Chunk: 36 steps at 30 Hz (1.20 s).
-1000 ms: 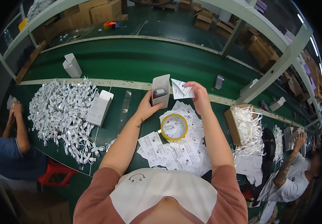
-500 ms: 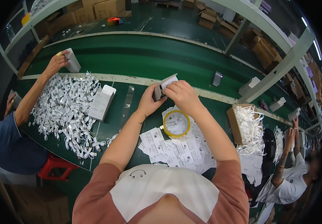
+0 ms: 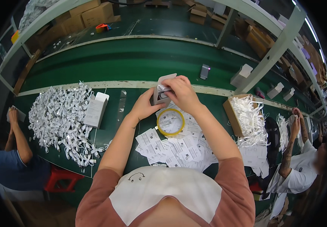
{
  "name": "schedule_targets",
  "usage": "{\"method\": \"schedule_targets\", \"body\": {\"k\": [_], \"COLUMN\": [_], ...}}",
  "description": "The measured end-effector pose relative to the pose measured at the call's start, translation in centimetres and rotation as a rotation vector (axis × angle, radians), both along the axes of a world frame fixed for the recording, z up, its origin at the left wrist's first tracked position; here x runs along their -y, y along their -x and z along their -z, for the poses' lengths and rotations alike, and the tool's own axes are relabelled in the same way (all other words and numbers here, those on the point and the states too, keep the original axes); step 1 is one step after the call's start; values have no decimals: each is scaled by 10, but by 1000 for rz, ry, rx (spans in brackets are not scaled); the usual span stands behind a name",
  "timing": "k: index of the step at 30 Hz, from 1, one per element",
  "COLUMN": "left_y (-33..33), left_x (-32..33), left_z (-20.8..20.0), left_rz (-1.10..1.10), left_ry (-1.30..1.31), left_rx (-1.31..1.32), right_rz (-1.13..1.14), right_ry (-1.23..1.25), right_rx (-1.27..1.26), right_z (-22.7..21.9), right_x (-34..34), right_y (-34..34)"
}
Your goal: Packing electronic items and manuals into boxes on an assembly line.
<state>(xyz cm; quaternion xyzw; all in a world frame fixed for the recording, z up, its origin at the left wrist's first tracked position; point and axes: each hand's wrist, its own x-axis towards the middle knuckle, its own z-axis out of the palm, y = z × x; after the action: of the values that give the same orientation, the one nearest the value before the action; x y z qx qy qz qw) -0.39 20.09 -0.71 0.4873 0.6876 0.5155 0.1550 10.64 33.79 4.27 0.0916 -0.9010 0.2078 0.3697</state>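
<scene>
My left hand (image 3: 144,105) grips a small white-and-grey carton (image 3: 159,97) by its side, holding it tilted above the near edge of the belt, its top flap raised. The bent fingers of my right hand (image 3: 181,92) reach into the carton's mouth and pinch something pale, mostly hidden by them. Just below my hands a yellow ring-shaped roll (image 3: 183,123) lies on a spread of printed white leaflets (image 3: 188,149). To the left, an upright white box (image 3: 94,111) with a raised flap stands against a heap of coiled white cables (image 3: 59,121).
A green conveyor belt (image 3: 125,56) runs across beyond the table. On it lies a small grey device (image 3: 204,72) with a lit spot; white boxes (image 3: 241,77) stand near a metal post (image 3: 269,56). A cardboard box (image 3: 232,119) of white cords is at right. Co-workers sit on both sides.
My right fingers have gone deeper into the carton's mouth, and its flap shows more upright. The left co-worker's arm has drawn back from the belt. The view has shifted, moving the surroundings leftward.
</scene>
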Motion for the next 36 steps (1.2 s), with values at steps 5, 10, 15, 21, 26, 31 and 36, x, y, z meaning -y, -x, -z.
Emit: {"method": "schedule_targets", "body": {"k": [5,10,15,21,26,31,36], "left_y": [-5,3,3,7,17,47,99], "left_x": [-3,-4,-3,-1,-8,-15,-39], "left_z": [-5,6,11,23,26,14,19], "left_rz": [37,38,61,18,8,-164,-302], "left_ry": [59,61,85,-44,-51,44,30], "left_rx": [-46,-49,-28,34,-132,-300,-105], "right_rz": [55,-5,12,93,211,262,634], "right_ry": [-148,-69,-96,-184,-285,-239,-76], "right_rx": [-51,76,176,173,282,-22,117], "right_z": [12,7,8,21,31,20,58], "right_x": [-13,-9,-3,8,5,1,-78], "right_y": [-4,-7,-10,-3,1,13,37]}}
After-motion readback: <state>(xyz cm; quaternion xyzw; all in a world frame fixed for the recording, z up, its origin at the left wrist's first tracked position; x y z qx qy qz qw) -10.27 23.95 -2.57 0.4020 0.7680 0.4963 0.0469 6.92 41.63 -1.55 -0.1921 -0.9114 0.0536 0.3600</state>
